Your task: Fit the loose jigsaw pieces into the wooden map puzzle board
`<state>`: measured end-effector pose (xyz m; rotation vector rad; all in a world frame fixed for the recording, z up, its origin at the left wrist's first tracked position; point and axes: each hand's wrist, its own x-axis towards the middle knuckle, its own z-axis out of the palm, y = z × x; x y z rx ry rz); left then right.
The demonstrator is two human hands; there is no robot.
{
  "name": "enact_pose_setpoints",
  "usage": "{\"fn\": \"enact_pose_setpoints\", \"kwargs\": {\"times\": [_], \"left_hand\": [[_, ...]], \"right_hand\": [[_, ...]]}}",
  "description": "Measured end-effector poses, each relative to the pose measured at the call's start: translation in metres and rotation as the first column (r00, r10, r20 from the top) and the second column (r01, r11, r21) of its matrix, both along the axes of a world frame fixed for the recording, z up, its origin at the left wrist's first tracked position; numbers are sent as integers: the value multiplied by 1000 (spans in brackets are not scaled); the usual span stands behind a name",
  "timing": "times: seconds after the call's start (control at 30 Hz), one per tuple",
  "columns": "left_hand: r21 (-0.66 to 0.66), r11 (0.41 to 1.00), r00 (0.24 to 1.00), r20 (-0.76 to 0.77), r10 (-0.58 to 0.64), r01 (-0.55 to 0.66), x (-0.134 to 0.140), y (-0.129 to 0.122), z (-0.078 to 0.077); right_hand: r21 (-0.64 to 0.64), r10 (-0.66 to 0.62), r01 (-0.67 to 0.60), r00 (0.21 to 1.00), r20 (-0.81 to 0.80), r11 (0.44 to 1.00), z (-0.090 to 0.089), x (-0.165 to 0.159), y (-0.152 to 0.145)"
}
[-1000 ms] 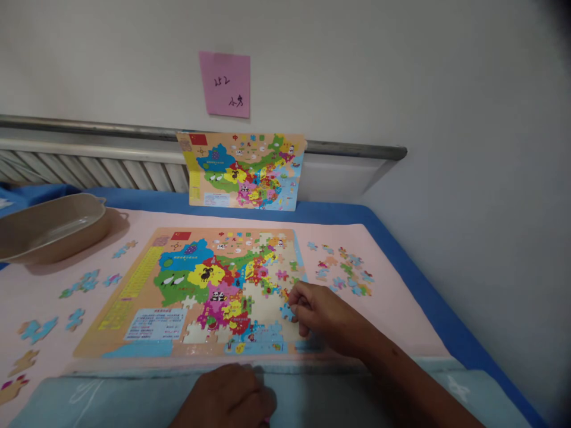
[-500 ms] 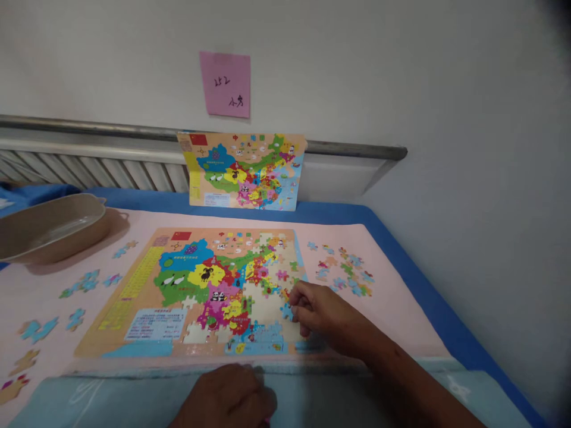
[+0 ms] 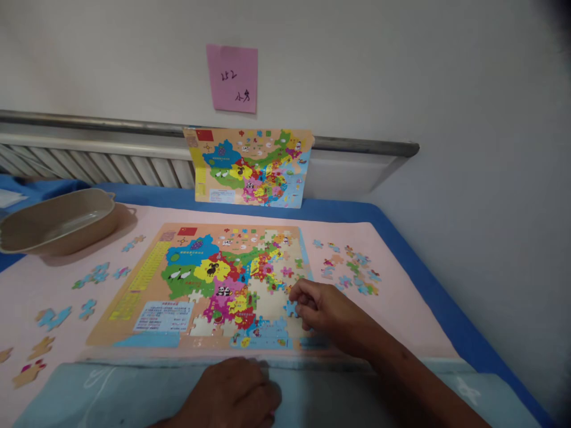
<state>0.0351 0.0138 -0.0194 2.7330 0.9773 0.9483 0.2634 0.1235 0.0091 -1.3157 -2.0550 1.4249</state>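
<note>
A partly filled jigsaw puzzle (image 3: 187, 285) of a map lies flat on the table, with pale bare board showing at its right side and lower edge. Over that right side is my right hand (image 3: 319, 306), its fingers curled into a pinch. A blue puzzle piece (image 3: 291, 308) shows right at the fingertips; the fingers hide part of it. My left hand (image 3: 234, 392) rests curled on the light blue cloth (image 3: 134, 392) in front of the puzzle. A bit of pink shows under its fingers, too small to name.
Loose puzzle pieces (image 3: 357, 267) lie right of the board, and more pieces (image 3: 56, 318) are scattered to its left. A beige basin (image 3: 57, 226) stands at the back left. Behind, a printed map picture (image 3: 250, 169) leans upright against the metal rail (image 3: 366, 144).
The view has shifted slightly, so the scene sits a little further right and higher. Both hands keep nearly the same places and curled poses.
</note>
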Motion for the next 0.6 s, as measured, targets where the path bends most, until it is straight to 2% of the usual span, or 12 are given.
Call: {"fn": "enact_pose_setpoints", "kwargs": {"times": [0.2, 0.6], "left_hand": [[-27, 1000, 1000, -16, 3, -4, -2, -2, -4], [25, 999, 1000, -12, 21, -21, 3, 2, 4]], "right_hand": [[13, 2, -3, 1000, 22, 1000, 2, -1, 0], [16, -34, 33, 999, 10, 999, 6, -6, -2]]}}
